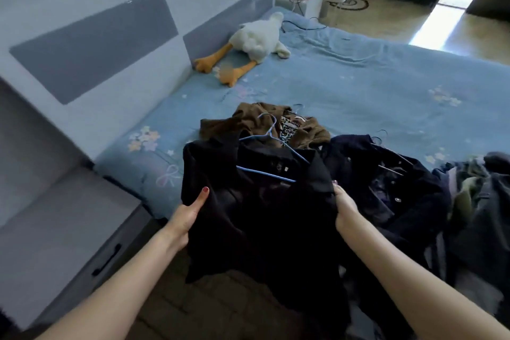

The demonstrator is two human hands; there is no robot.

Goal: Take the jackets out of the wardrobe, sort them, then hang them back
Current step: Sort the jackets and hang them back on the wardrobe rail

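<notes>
Two hands hold one black jacket (262, 218) at the near edge of the bed (345, 85), at about 6 o'clock in the view. The left hand (187, 215) grips the left shoulder of the jacket, thumb on top of the cloth. The right hand (345, 207) grips the right shoulder, its fingers hidden in the fabric. The jacket sits on a blue hanger (271, 152); the hook points to 12 o'clock, away from the person, and the long axis of the jacket runs from 12 to 6 o'clock, the lower part hanging down over the bed edge.

Just at 3 o'clock of it lies a dark navy jacket (386, 174) on its own hanger, and further at 3 o'clock a heap of grey and green clothes (474, 188) reaches the frame border. Behind the black jacket, at 12 o'clock, lies a brown jacket (248, 121), touching it.

At 9 o'clock a grey drawer cabinet (69, 243) stands close against the bed. Beyond the clothes the blue sheet is open toward 12 and 2 o'clock. At 11 o'clock a white toy goose (256, 36) lies near the padded wall (96, 44).
</notes>
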